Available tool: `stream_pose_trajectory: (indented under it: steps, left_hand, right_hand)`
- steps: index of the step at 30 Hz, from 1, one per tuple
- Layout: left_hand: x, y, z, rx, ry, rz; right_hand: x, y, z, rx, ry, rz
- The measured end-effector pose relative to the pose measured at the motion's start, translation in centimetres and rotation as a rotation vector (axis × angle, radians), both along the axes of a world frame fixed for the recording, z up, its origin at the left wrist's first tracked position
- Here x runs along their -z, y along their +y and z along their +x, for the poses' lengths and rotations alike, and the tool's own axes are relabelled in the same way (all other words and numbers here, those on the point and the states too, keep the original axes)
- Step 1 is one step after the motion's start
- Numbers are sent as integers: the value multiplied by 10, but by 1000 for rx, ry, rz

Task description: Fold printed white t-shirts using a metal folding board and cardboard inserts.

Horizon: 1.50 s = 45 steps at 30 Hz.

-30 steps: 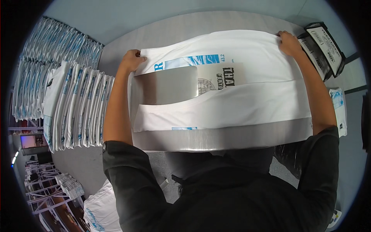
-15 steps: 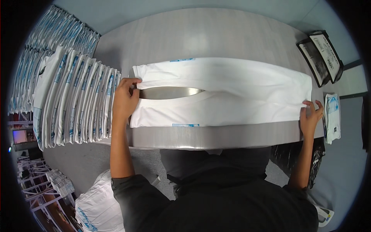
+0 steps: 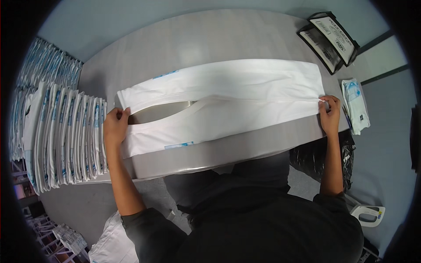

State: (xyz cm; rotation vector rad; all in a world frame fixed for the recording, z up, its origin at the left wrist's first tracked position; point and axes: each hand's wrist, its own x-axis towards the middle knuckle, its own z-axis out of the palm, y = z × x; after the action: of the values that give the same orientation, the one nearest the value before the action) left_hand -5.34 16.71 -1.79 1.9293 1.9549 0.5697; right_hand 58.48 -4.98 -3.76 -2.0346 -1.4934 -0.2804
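A long white cloth garment (image 3: 245, 87) lies stretched from left to right across the table. It has a lens-shaped gap near its left end, with grey surface showing through, and small blue printed patches on its far and near edges. My left hand (image 3: 115, 127) pinches the left end beside this gap, thumb and fingers closed. At the opposite end my right hand (image 3: 330, 115) grips the right edge, its fingertips closed on the fabric.
Rows of folded white-and-blue packs (image 3: 66, 136) stand upright on the left. A black-framed holder (image 3: 329, 41) with printed sheets sits at the far right. One folded pack (image 3: 355, 107) lies by the table's right edge (image 3: 340, 131). Black plastic (image 3: 302, 158) and a white handled object (image 3: 370, 215) are lower right.
The view has shifted and tilted. My right hand has moved from the garment's near right corner to midway along its right edge, and its raised fingers have closed. The left hand still pinches the left end.
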Motion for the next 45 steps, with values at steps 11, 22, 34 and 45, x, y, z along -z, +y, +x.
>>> stream_pose_trajectory:
  steps: [11, 22, 34, 45]
  left_hand:
    - [0, 4, -16, -42, -231, -194]
    - [-7, 10, -6, 29, 60, -129]
    - [-23, -71, 311, 709, 253, 470]
    - [-4, -134, 375, 797, 112, 334]
  right_hand:
    - [-24, -6, 8, 34, 399, 49]
    - [-31, 2, 35, -140, -19, -205]
    - [-19, 112, -70, -413, -269, -327]
    - [-21, 96, 0, -314, -300, -468]
